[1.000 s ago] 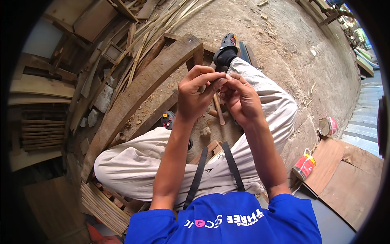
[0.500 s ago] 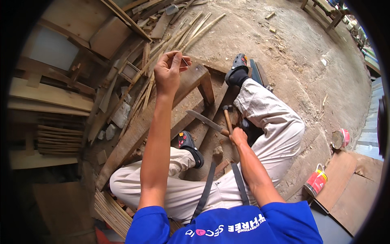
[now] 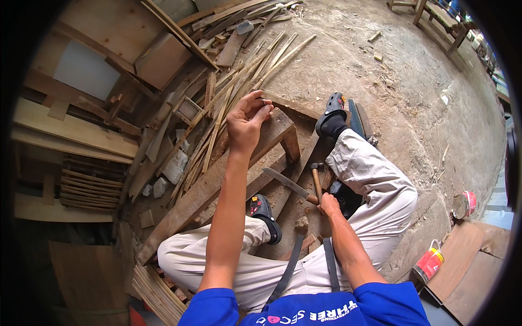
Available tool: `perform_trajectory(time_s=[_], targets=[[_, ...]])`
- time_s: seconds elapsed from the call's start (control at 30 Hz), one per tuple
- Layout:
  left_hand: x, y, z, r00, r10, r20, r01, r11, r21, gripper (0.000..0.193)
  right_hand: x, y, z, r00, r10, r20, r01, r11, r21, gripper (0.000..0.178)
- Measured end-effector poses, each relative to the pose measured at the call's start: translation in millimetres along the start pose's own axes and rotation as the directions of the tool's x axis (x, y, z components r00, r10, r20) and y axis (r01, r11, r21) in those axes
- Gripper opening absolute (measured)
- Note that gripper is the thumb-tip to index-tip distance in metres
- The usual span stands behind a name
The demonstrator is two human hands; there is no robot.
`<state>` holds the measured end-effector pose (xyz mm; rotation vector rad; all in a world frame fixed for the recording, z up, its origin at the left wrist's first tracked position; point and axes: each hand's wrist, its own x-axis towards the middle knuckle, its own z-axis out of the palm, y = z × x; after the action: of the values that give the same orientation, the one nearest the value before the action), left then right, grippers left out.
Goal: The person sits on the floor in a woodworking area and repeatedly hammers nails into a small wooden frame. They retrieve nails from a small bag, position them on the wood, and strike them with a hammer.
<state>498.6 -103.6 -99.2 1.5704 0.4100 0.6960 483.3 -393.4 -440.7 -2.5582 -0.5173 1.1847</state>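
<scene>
My left hand is raised over the end of a long wooden beam, its thumb and fingertips pinching a thin nail-like piece, too small to make out clearly. Lower and to the right, my right hand is closed round the wooden handles of two tools together. One is a hammer, with its dark head up. The other is a machete, whose long blade slants up and to the left, apart from the beam. A short wooden leg joins the beam near its end.
Thin wooden strips and scrap boards lie beyond the beam on the left. Stacked planks and panels fill the left side. At right stand a red paint can and another can, beside flat boards. My feet in dark clogs flank the work.
The whole view has shifted, so everything sits lower and further right. My left hand has turned slightly and moved a little right, still pinching. My right hand keeps both tools.
</scene>
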Motion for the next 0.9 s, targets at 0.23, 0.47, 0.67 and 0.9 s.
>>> perform_trajectory(time_s=[0.23,0.47,0.67,0.9], targets=[[-0.5,-0.6,-1.3,0.999,-0.040,0.035,0.043,0.996,-0.079,0.021,4.5,-8.7,-9.7,0.995,0.075,0.069,-0.086,0.982,0.167,0.069],[-4.2,-4.0,-0.6,0.992,0.015,0.123,-0.022,0.998,0.059,0.017,-14.9,-35.5,-28.8,0.991,0.122,-0.045,-0.104,0.950,0.296,0.059],[-4.7,-2.6,0.2,0.993,-0.016,0.118,0.004,0.995,0.098,0.017,-19.5,-37.8,-41.0,0.979,0.098,-0.178,-0.041,0.953,0.299,0.051],[-3.8,-5.6,-0.7,0.993,0.000,0.116,-0.006,0.999,0.046,0.016,-8.1,-36.1,-35.5,0.982,0.084,-0.170,-0.032,0.956,0.291,0.054]])
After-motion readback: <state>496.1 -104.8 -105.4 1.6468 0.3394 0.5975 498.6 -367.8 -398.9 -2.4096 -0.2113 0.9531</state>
